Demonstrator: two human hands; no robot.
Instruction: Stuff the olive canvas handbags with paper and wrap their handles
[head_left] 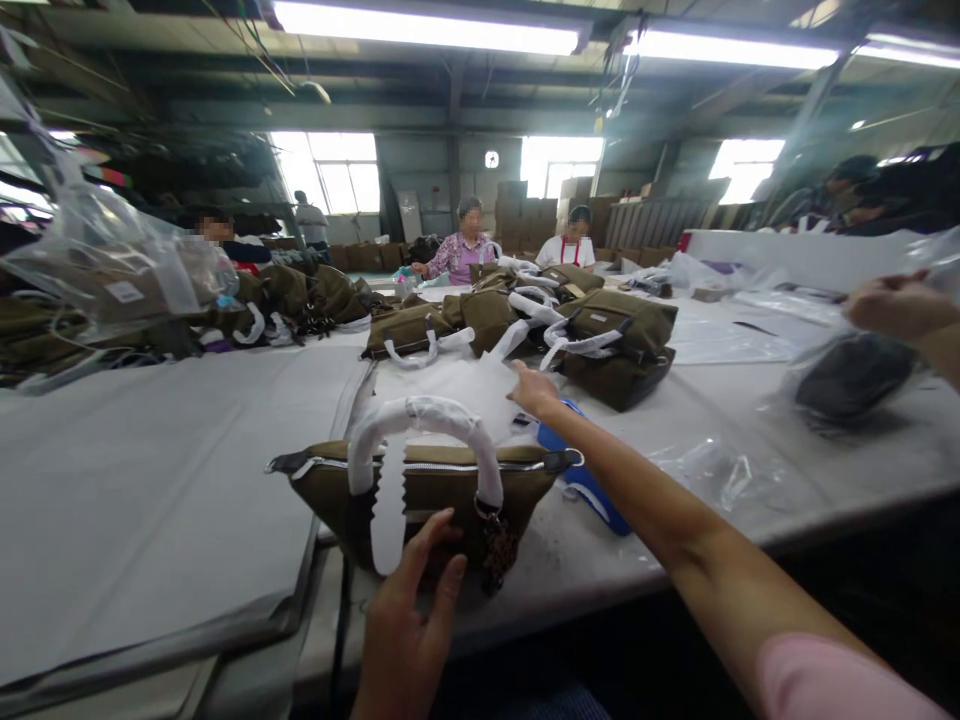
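Note:
An olive handbag [442, 490] stands upright on the table, its zipper along the top and its handles [420, 415] wrapped in white. A white strip with a notched edge [388, 510] hangs down its front, and a dark charm [499, 545] hangs at the right. My left hand [424, 590] rests against the lower front of the bag, thumb and fingers apart. Reaching forward past the bag, my right hand [534, 390] has its fingers closed at thin white sheets [469, 390]; whether it grips one is unclear.
Wrapped-handle olive bags [615, 325] are piled ahead, more at the left. A blue object [592, 490] lies beneath my right forearm. Clear plastic [712, 470] is to its right. Another person's hand [900, 305] is above a bagged dark item [855, 375]. People sit across the table.

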